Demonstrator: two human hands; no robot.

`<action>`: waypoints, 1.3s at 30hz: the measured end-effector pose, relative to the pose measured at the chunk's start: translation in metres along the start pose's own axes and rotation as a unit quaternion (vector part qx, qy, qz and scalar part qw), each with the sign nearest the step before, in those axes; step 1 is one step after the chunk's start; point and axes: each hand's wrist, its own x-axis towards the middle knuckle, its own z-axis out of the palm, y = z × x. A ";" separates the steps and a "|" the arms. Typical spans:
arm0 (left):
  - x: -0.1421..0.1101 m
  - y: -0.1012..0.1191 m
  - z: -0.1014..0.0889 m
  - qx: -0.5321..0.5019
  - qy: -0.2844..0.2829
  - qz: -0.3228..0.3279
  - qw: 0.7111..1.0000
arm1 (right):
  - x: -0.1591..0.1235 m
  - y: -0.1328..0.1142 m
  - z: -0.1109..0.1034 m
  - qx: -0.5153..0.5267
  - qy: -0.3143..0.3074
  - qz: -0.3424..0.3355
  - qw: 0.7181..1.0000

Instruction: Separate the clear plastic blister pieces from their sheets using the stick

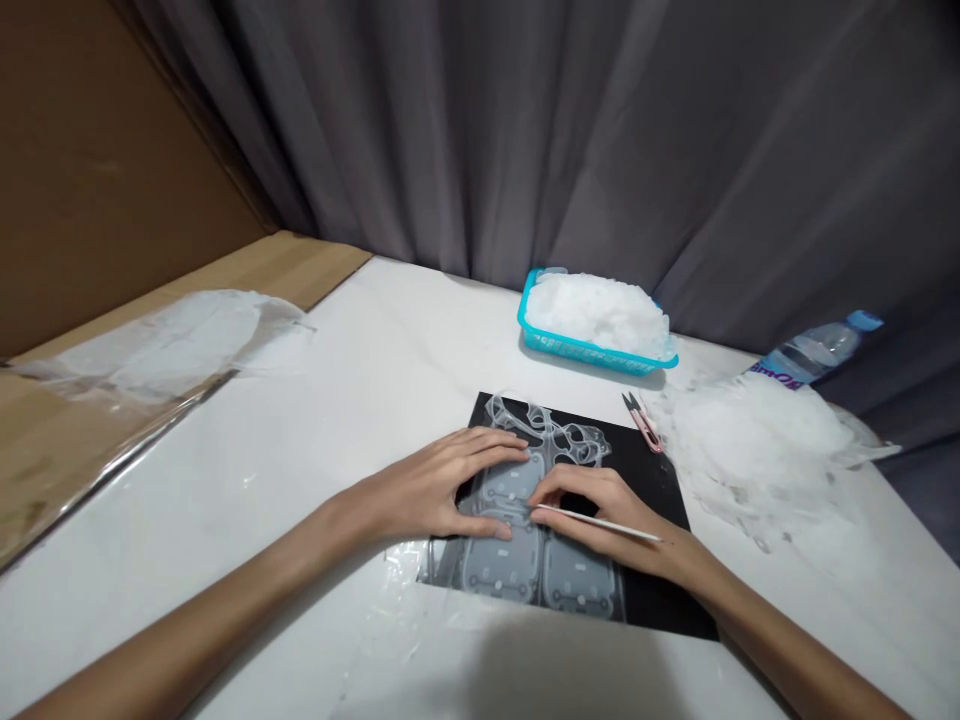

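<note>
While a white stick (600,523) is pinched by the right grip (616,497), the clear sheet (581,583) on the black mat (660,605), likely light, flexible, best edge-held, is touched from nine o'clock by the spread left grip (431,482).

The single view comes from a camera worn on the person's head, facing forward and down across the white table (337,360). It looks over both forearms from the near side, close enough to take in the tabletop and the grey curtain (450,130) at the far side.
</note>
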 end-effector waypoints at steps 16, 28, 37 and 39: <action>0.002 0.005 0.001 -0.007 -0.006 0.001 1.000 | -0.007 0.004 0.022 -0.050 0.033 -0.081 0.995; 0.002 0.005 0.001 -0.017 0.006 0.023 1.000 | -0.001 0.003 0.032 -0.167 0.062 -0.167 0.970; 0.000 0.006 0.003 -0.008 0.005 0.010 1.000 | -0.010 0.010 0.032 -0.256 0.079 -0.207 0.941; 0.000 0.006 0.003 -0.017 0.013 0.021 1.000 | -0.008 0.013 0.035 -0.274 0.091 -0.216 0.932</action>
